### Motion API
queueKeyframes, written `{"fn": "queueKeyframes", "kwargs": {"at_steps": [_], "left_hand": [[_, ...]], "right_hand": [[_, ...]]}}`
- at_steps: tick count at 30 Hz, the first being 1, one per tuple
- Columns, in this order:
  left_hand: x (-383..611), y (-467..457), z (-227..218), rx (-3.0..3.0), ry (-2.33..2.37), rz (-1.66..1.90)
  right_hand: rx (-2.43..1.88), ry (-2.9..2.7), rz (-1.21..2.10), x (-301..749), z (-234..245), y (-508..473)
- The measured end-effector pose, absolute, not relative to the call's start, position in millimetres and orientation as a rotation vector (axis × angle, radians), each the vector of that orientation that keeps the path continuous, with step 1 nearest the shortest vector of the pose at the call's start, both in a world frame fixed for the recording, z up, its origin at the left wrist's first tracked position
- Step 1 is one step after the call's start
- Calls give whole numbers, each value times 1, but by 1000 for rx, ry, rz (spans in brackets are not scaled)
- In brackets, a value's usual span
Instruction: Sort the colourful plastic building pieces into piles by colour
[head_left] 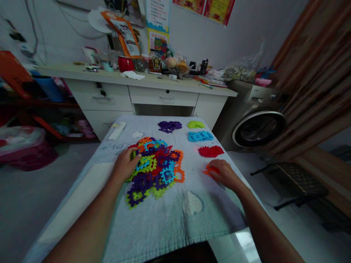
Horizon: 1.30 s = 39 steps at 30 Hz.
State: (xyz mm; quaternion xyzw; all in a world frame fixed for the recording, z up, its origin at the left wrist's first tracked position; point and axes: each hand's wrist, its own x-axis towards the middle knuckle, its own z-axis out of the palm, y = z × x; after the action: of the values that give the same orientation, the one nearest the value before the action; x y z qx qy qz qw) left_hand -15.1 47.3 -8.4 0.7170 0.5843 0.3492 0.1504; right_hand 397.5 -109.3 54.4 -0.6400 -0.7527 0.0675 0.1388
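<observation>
A mixed heap of flat, square plastic building pieces (pixel 156 166) in purple, green, blue, orange and red lies in the middle of a pale towel-covered table (pixel 153 223). My left hand (pixel 124 164) rests on the heap's left edge, fingers curled over green pieces. My right hand (pixel 223 173) lies on the cloth at the right, fingers bent over an orange piece (pixel 210 170). Beyond it lie sorted groups: red (pixel 211 151), blue (pixel 200 136), light green (pixel 195 124) and purple (pixel 169 126).
A white bar-shaped object (pixel 117 131) lies at the table's far left. A cluttered white desk with drawers (pixel 153 93) stands behind. A washing machine (pixel 257 120) is at the right, near a brown curtain and a dark wire rack on the floor (pixel 296 179).
</observation>
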Motion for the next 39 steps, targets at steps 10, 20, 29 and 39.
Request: {"fn": "queueKeyframes", "kwargs": {"at_steps": [10,20,29,39], "left_hand": [[-16,48,-11,2062,1666,1031],[-17,48,-12,2063,1657,1045],[-16,47,-10,2058,1644,1035],[-16,47,-8,2035,1647,1012]], "right_hand": [[-1832,-2087,95,405,71,-48],[-2093,-2095,173,371,65,34],[-2313,-1985,103,352,54,40],[-2411,-1857,-46,350,47,45]]}}
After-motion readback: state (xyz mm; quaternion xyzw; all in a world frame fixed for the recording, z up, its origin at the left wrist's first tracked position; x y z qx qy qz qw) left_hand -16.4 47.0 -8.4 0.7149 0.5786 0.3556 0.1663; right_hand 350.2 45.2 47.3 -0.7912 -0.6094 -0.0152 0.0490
